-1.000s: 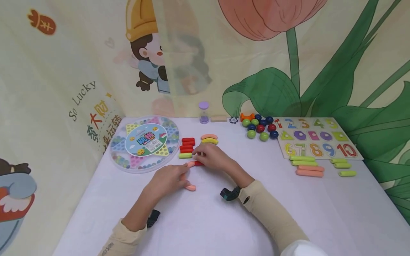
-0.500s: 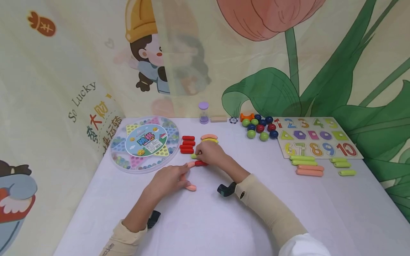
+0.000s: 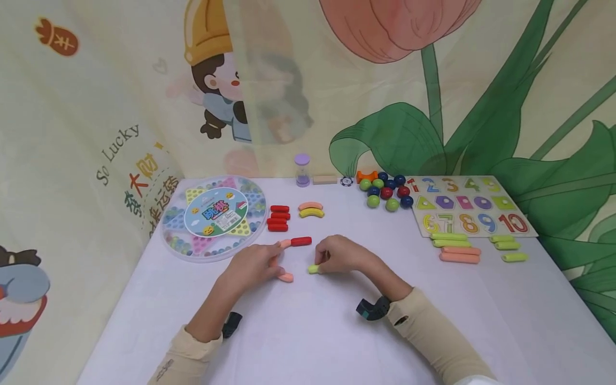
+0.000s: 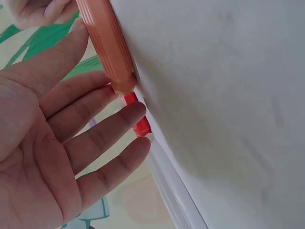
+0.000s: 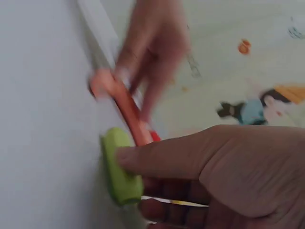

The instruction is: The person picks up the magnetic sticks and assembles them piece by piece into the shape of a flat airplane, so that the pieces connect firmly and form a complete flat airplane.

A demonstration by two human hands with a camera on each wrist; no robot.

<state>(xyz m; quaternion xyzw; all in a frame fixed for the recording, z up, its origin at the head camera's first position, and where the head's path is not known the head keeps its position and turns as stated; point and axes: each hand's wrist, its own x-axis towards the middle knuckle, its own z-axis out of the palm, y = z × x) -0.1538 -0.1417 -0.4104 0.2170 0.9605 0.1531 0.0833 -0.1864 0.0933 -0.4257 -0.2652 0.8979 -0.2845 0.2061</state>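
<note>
My left hand (image 3: pixel 255 266) rests at a curved pink toy stick (image 3: pixel 287 277) on the white table. In the left wrist view, its fingers are loosely extended, and the thumb touches the side of the ribbed pink stick (image 4: pixel 107 40). A red stick (image 3: pixel 301 241) lies end to end with the upper pink end. To the right, my right hand (image 3: pixel 341 255) pinches a short green stick (image 3: pixel 314 269) between thumb and fingers, close to the tabletop. The right wrist view shows this green stick (image 5: pixel 119 171) apart from the pink one. The left hand hides the curve's middle.
Several red sticks (image 3: pixel 278 220) lie beside a round Chinese checkers box (image 3: pixel 216 214). Behind are curved pink and yellow sticks (image 3: pixel 311 213), an hourglass (image 3: pixel 302 171) and coloured balls (image 3: pixel 386 193). At right, more sticks (image 3: pixel 459 258) lie before a number board (image 3: pixel 474 206).
My right hand left the red stick, took the green stick from below the red row, and brought it nearer and to the right. My left hand stayed at the pink stick.
</note>
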